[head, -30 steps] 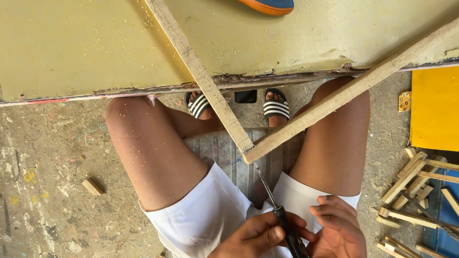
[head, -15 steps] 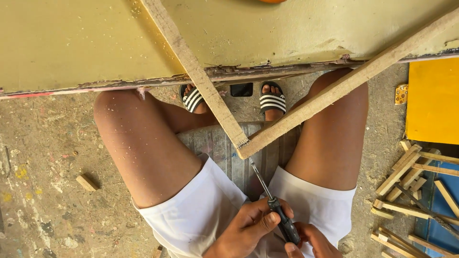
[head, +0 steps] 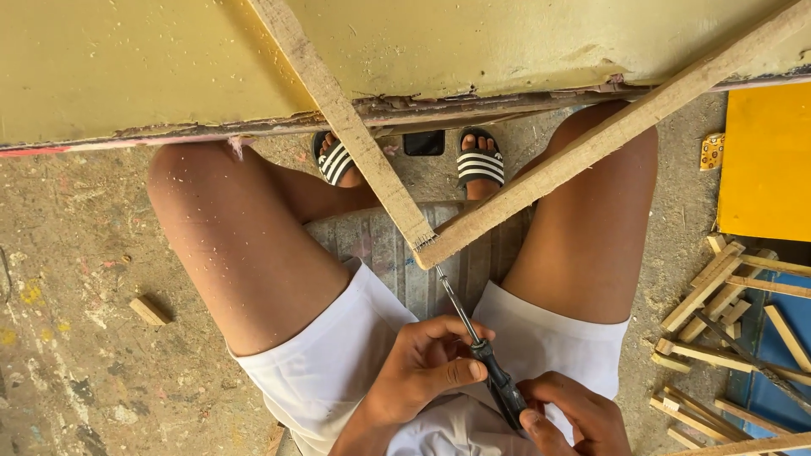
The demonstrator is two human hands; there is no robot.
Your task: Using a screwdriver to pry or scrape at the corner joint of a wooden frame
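Both hands, left hand (head: 422, 367) and right hand (head: 570, 414), clasp a black-handled steel screwdriver (head: 477, 346) whose tip could slip off the pale wooden frame corner (head: 427, 241).

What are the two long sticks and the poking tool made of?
The two sticks look like bare, unpainted wood: pale, rough, with grain and splintery ends where they meet. The tool looks like a screwdriver with a thin shiny shaft, probably steel, and a dark handle, likely plastic or rubber. The left hand grips near the shaft; the right hand holds the handle.
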